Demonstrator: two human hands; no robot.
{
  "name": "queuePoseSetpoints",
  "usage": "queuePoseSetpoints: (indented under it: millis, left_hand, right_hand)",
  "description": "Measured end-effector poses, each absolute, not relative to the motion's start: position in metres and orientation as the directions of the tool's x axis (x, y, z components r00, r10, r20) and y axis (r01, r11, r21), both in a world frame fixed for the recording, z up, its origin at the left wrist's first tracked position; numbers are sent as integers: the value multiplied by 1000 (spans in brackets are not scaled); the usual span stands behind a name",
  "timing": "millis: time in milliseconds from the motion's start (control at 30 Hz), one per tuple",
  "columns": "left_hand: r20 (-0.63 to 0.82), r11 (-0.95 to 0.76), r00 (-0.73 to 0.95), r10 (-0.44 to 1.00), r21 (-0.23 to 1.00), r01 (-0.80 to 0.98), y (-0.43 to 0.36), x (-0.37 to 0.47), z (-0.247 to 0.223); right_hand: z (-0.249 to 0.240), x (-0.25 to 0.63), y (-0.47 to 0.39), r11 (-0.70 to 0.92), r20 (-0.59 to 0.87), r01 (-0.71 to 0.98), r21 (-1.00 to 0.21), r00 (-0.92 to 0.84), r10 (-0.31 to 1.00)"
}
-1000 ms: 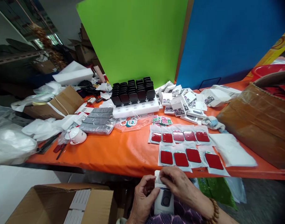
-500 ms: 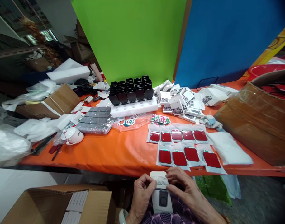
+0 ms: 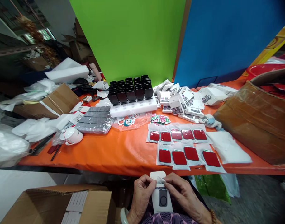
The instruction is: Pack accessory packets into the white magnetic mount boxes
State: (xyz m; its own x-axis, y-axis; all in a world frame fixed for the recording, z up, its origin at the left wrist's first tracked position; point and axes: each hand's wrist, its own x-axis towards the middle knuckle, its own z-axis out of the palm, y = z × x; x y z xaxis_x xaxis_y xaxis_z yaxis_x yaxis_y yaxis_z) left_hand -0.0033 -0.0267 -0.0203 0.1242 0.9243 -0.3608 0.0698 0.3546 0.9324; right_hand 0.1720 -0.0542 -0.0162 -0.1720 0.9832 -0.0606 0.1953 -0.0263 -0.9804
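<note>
A small white box (image 3: 155,202) with a dark device printed on its front stands upright against my lap, its top flap raised. My left hand (image 3: 142,193) is closed on the box's upper left edge, thumb and finger pinched together. White wrapping (image 3: 160,179) sticks out of the open top. My right hand (image 3: 182,191) is closed at the upper right, its fingertips pinching the wrapping at the opening. Beyond the hands, dark red rounded squares (image 3: 179,158) lie in two rows on white sleeves. What is inside the box is hidden.
An orange-covered table (image 3: 123,149) lies ahead. On it are black squares (image 3: 130,91) in white foam, a pile of small white boxes (image 3: 177,102), a lidded white cup (image 3: 73,136) and a large brown carton (image 3: 261,121). An open carton (image 3: 97,205) stands at lower left.
My right hand has shifted slightly left and down, its fingers closing in over the box's opening. The wrapping is now bunched under its fingertips. My left hand stays at the box.
</note>
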Motion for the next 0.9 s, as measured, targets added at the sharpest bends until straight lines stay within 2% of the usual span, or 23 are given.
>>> queuePoseSetpoints:
  millis: [100,233,367,467,533,600,667,733,800,900]
  left_hand:
    - [-378,371,149,914,926,76,-28,-4,-22]
    - [-340,334,169,925,940,63,-30,-1,-19]
    - [-291,289,73,954,957,36,-27,8,-15]
    - [-358,361,45,933,922,-138,-23,12,-11]
    - [-420,434,110,901,874,-217,-21,13,-8]
    - [-469,502,186,863,834,-227,-19,12,-6]
    - [-473,509,201,858,837,-203,-17,10,-6]
    - [-444,470,172,879,869,-154,-18,7,-7]
    - [-394,410,165,904,909,-78,-19,3,-10]
    - [-293,298,213,932,954,7,-23,-5,-12]
  right_hand:
    - [-17,170,-53,-146,-177,164,-976,-195,965]
    - [-25,165,-51,-261,-264,47,-964,-77,961]
    - [-25,156,-44,-333,-352,-253,-908,35,935]
    - [-20,153,-39,-356,-401,-486,-798,-12,916]
    - [-18,155,-38,-390,-412,-532,-751,-84,907]
    - [-18,158,-38,-399,-395,-493,-774,-117,911]
    - [-18,163,-39,-344,-328,-362,-866,-106,939]
    - [-16,168,-40,-235,-221,-160,-959,-99,970]
    - [-12,172,-42,-125,-126,18,-992,-141,982]
    - [-7,175,-45,-30,-52,106,-994,-217,975]
